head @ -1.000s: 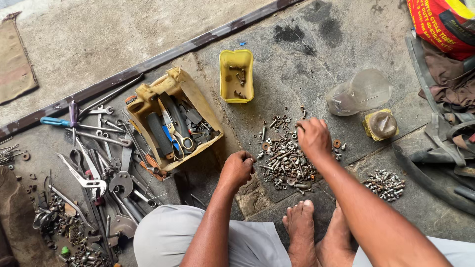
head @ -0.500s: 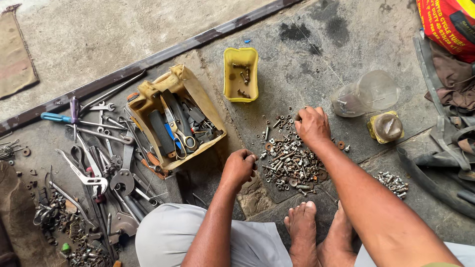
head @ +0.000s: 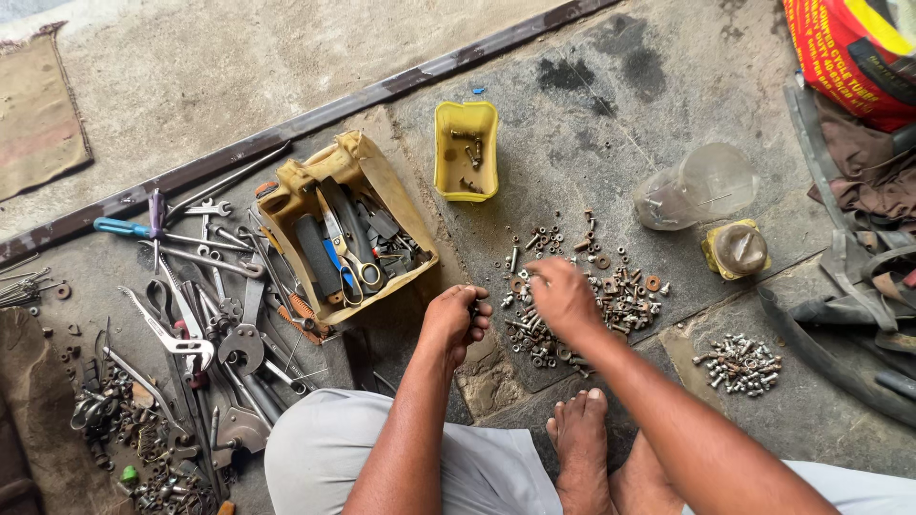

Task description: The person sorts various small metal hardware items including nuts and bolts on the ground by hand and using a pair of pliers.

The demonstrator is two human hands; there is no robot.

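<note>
My left hand (head: 456, 320) is curled closed around small dark metal pieces, resting on the stone floor just left of a scattered pile of nuts and bolts (head: 611, 291). Fingers of my right hand (head: 561, 296) are pinched down into the left part of that pile; what they pinch is hidden. A small yellow tray (head: 466, 151) holding a few bolts lies beyond the pile. My bare feet (head: 582, 448) rest in front of me.
A yellow open toolbox (head: 377, 186) with scissors and tools sits left of my hands. Wrenches and pliers (head: 196, 315) lie spread further left. A clear plastic jar (head: 695, 195), a small capped jar (head: 737, 250), a second bolt heap (head: 739, 362) and rubber straps (head: 840, 286) are at right.
My right hand has moved left across the pile, toward my left hand. My left hand stayed closed in about the same place.
</note>
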